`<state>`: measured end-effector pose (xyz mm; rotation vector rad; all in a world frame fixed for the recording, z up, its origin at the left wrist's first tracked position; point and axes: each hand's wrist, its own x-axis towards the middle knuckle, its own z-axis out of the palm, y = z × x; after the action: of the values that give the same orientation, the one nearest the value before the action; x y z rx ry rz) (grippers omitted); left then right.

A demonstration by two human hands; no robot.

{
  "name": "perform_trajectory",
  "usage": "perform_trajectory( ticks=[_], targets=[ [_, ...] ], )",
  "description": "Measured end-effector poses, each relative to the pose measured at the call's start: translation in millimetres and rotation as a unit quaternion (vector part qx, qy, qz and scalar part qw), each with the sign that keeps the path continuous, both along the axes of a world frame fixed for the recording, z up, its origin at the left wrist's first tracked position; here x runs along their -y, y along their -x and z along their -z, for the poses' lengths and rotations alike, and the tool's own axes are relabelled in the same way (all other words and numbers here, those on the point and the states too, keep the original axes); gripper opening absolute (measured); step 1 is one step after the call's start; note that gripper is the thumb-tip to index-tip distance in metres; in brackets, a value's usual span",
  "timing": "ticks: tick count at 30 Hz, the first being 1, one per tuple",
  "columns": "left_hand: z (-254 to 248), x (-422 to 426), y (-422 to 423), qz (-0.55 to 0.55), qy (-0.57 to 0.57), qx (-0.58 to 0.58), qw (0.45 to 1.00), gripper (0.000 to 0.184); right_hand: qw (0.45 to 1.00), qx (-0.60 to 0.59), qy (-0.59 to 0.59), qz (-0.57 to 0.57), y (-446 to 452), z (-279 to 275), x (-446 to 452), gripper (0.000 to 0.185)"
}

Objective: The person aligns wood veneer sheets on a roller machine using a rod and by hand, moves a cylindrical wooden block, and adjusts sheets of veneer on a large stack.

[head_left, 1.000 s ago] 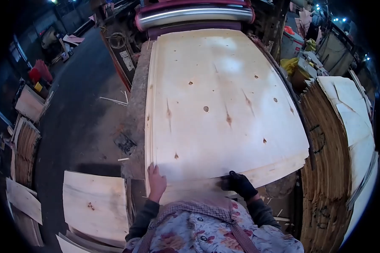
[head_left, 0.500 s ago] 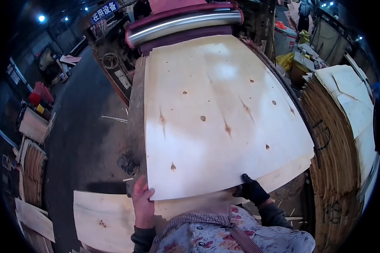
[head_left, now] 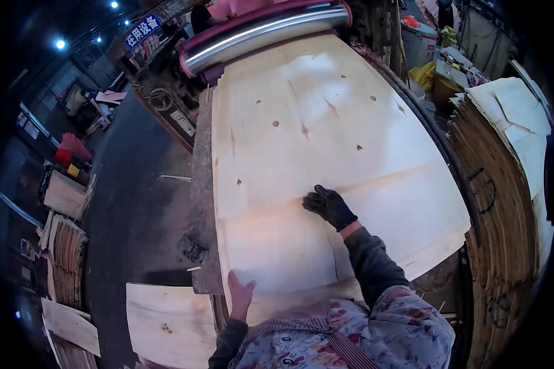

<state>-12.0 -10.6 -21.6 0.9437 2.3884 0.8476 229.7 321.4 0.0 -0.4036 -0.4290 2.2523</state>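
Note:
A large pale veneer sheet with dark knots lies on the stack in front of me, its far end at a shiny metal roller. Its near edge crosses the middle of the stack. Below that edge another pale sheet shows, with a thin crack. My right hand, in a black glove, is at the upper sheet's near edge, fingers bent; what they grip is hidden. My bare left hand rests at the stack's near left corner, thumb and fingers apart.
On the right stands a tall stack of brown veneer. Pale sheets lie low at the near left. Beyond the roller part of another person shows. A bucket and yellow bag are at the back right.
The knotted sheet has moved away toward the roller, uncovering the cracked sheet. My right hand has reached forward with its edge. My left hand has let go of the sheet's corner.

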Motion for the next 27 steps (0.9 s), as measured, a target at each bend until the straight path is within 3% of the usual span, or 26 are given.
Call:
perform_trajectory(
  ticks=[3, 7, 9, 12, 15, 17, 19, 22, 23, 24, 26, 27],
  targets=[
    [-7, -3, 1, -0.019, 0.004, 0.019, 1.0, 0.092, 0.997, -0.014, 0.049, 0.056, 13, 11, 10, 0.03],
    [-29, -2, 2, -0.056, -0.026, 0.091, 0.994, 0.081, 0.998, 0.033, -0.001, -0.044, -7, 29, 74, 0.038],
    [-33, 4, 23, -0.04, -0.11, 0.295, 0.948, 0.067, 0.994, 0.076, -0.015, -0.08, -27, 18, 118, 0.04],
    [-24, 12, 49, -0.029, -0.197, 0.336, 0.921, 0.059, 0.987, 0.075, 0.03, -0.136, -58, -2, 174, 0.038],
    [-92, 7, 28, -0.02, -0.22, 0.377, 0.899, 0.056, 0.98, 0.14, 0.026, -0.14, -74, -23, 217, 0.037],
    [-107, 8, 29, -0.022, -0.214, 0.393, 0.894, 0.056, 0.975, 0.173, 0.009, -0.137, -83, -25, 236, 0.037],
    [-115, 8, 42, -0.021, -0.284, 0.409, 0.867, 0.056, 0.968, 0.166, 0.116, -0.148, -96, -20, 248, 0.035],
    [-174, 10, 31, -0.02, -0.305, 0.45, 0.839, 0.057, 0.972, 0.125, 0.147, -0.137, -112, -24, 254, 0.038],
    [-178, 9, 31, -0.018, -0.319, 0.452, 0.833, 0.059, 0.975, 0.129, 0.164, -0.074, -111, -24, 254, 0.037],
    [-178, 9, 31, -0.018, -0.318, 0.454, 0.832, 0.059, 0.983, -0.019, 0.173, -0.057, -117, -18, 247, 0.033],
    [-177, 8, 33, -0.022, -0.316, 0.453, 0.833, 0.061, 0.984, 0.116, 0.135, 0.018, -114, -43, 240, 0.026],
    [-167, 9, 38, -0.021, -0.315, 0.452, 0.834, 0.061, 0.984, 0.114, 0.136, 0.019, -114, -50, 234, 0.026]
  ],
)
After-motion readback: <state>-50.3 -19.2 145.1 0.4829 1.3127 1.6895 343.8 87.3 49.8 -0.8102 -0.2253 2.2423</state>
